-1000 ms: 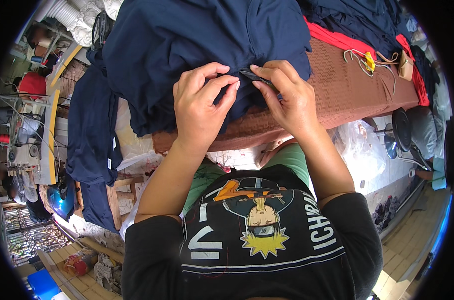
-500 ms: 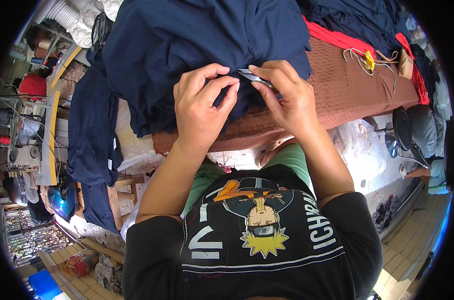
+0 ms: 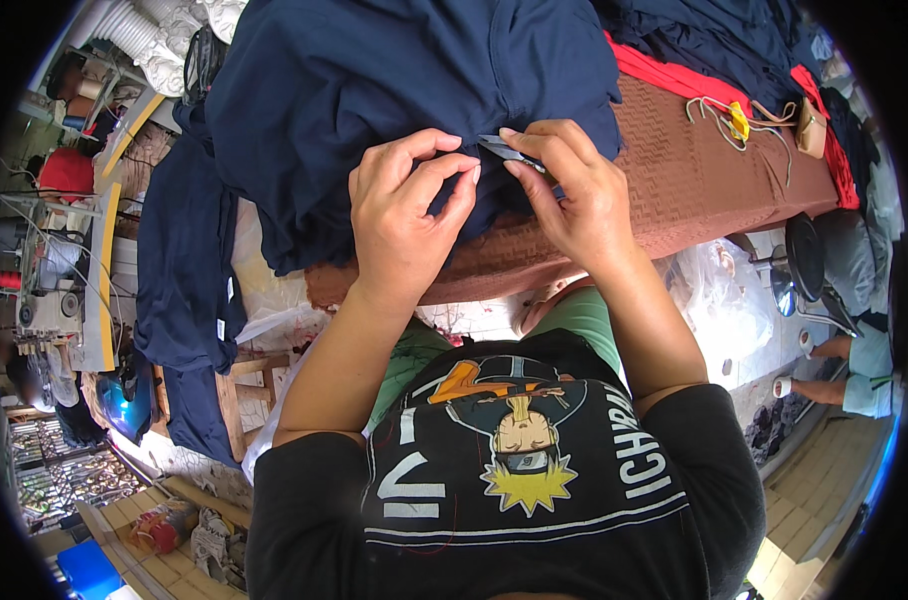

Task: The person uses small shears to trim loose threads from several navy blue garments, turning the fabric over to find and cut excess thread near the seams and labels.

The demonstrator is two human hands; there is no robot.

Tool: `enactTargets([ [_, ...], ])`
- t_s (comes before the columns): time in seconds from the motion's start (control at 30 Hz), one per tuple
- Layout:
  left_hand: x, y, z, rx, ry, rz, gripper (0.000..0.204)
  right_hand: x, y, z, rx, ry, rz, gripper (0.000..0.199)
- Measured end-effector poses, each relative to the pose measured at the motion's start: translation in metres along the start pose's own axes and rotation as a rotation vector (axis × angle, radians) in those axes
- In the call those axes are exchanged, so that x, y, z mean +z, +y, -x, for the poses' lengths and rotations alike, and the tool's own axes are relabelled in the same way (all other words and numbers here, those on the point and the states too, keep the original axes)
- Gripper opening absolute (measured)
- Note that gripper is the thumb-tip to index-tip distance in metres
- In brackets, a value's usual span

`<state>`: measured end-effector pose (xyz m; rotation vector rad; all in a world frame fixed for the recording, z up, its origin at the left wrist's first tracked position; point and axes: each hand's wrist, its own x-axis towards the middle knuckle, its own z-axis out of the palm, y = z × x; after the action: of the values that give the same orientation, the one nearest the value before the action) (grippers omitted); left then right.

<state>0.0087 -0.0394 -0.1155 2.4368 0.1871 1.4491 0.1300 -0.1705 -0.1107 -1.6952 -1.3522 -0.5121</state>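
Worktop [image 3: 714, 165]: brown textured cover, crossing the view beyond the person's knees.
Navy cloth [image 3: 394, 70]: heaped in folds on the worktop, straight ahead, its near edge under the fingers.
Left hand [image 3: 404, 215]: thumb and finger tips drawn nearly together at the cloth; whether they pinch anything cannot be told.
Right hand [image 3: 584, 195]: thumb and fingers closed on the snips, which lie aslant between them.
Snips [image 3: 504, 150]: small, metal, blades pointing left toward the other hand's fingertips, just above the cloth.
Farther right: a red strip [image 3: 664, 82], pale cords [image 3: 714, 112] and a yellow piece [image 3: 739, 120] on the brown cover.
Left side: a machine [image 3: 49, 312] by a yellow-edged board [image 3: 110, 270]; more navy fabric [image 3: 189, 250] hangs nearer.
Right edge: another person's legs [image 3: 824, 390].
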Motion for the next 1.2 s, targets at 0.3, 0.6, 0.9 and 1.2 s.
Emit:
enactTargets([
  [0.3, 0.002, -0.002, 0.001, -0.003, 0.003, 0.001, 0.018, 0.002, -0.001, 0.001, -0.015, 0.002, -0.030, 0.019],
  [0.6, -0.009, -0.001, -0.013, 0.112, -0.071, -0.032, 0.015, 0.004, 0.004, -0.006, -0.004, 0.063, -0.058, 0.019],
  [0.9, -0.032, -0.020, -0.061, -0.859, -0.452, 1.264, 0.019, 0.003, 0.000, -0.025, 0.162, 0.129, -0.477, 0.018],
  [1.2, -0.034, -0.042, -0.060, -0.931, -0.542, 1.803, 0.017, -0.004, 0.000, -0.046, -0.043, 0.104, -0.411, 0.021],
])
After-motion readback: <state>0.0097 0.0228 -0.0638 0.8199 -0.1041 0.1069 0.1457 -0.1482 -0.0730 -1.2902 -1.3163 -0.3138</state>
